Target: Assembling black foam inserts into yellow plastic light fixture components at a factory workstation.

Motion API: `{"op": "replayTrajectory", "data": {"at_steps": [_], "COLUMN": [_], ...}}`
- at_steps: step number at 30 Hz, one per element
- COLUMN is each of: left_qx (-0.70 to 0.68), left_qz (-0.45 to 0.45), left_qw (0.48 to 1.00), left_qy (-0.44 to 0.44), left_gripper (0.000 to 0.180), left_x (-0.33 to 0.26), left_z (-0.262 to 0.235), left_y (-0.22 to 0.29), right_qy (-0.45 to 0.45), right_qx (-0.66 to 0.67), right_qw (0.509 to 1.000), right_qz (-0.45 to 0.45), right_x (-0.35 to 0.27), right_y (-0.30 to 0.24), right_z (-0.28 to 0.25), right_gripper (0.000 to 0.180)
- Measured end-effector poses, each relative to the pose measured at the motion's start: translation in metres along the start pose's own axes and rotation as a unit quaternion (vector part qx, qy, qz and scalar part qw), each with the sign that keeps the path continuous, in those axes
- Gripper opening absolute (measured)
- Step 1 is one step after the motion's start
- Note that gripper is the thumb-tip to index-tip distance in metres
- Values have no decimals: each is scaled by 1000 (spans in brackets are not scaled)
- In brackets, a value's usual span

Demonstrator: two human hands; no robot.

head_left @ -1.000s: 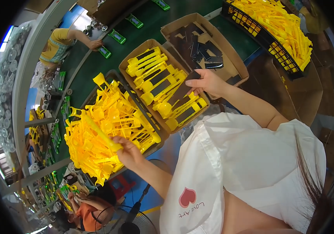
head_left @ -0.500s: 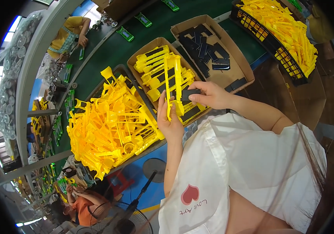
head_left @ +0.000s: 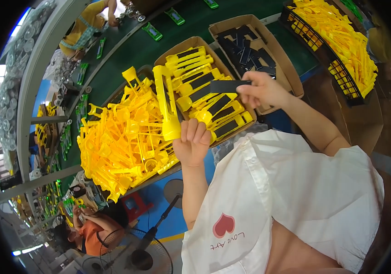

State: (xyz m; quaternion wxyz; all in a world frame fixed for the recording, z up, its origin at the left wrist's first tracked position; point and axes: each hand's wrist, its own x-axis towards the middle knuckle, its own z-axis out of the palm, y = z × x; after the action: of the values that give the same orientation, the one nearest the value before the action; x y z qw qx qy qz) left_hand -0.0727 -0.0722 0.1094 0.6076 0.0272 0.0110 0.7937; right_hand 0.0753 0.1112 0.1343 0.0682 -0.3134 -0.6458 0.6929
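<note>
Left grip (head_left: 192, 145) holds yellow part (head_left: 171, 129); right grip (head_left: 264, 90), black strip (head_left: 226, 86); lettering (head_left: 227, 241) on white shirt (head_left: 296, 173).

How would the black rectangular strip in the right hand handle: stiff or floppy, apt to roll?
Probably stiff: the black rectangular strip juts sideways from the right hand, gripped at one end, with no visible sag. Likely light, since thumb and fingertips alone seem to hold it. Pushed, it should slide rather than roll, given its flat, straight-edged shape.

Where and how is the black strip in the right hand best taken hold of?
Probably by its free end, from the left: the black strip sticks out sideways toward the picture's left, while the right hand pinches its other end.
</note>
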Motion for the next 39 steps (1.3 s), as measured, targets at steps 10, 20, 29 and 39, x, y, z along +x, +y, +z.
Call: {"op": "replayTrajectory", "data": {"at_steps": [10,20,29,39], "left_qx": [-84,-73,-89,-143], "left_qz": [-75,-145,-170,-149], "left_qw": [969,935,964,944], "left_qy": [-222,-314,-182,-258], "left_gripper": [46,31,51,49], "left_x": [-7,-2,-2,4], "left_z": [-12,-12,-23,-14], "left_y": [-24,-25,-34,-36], "right_qy": [-12,-36,-214,-193], "right_qx": [22,-6,243,313], "right_qw": [1000,999,946,930], "right_qz": [-15,-16,-6,-25], "right_x": [-1,-2,-6,5], "right_y": [-2,-6,-20,-18], "right_z": [-10,-10,43,55], "right_gripper": [22,24,15,16]}}
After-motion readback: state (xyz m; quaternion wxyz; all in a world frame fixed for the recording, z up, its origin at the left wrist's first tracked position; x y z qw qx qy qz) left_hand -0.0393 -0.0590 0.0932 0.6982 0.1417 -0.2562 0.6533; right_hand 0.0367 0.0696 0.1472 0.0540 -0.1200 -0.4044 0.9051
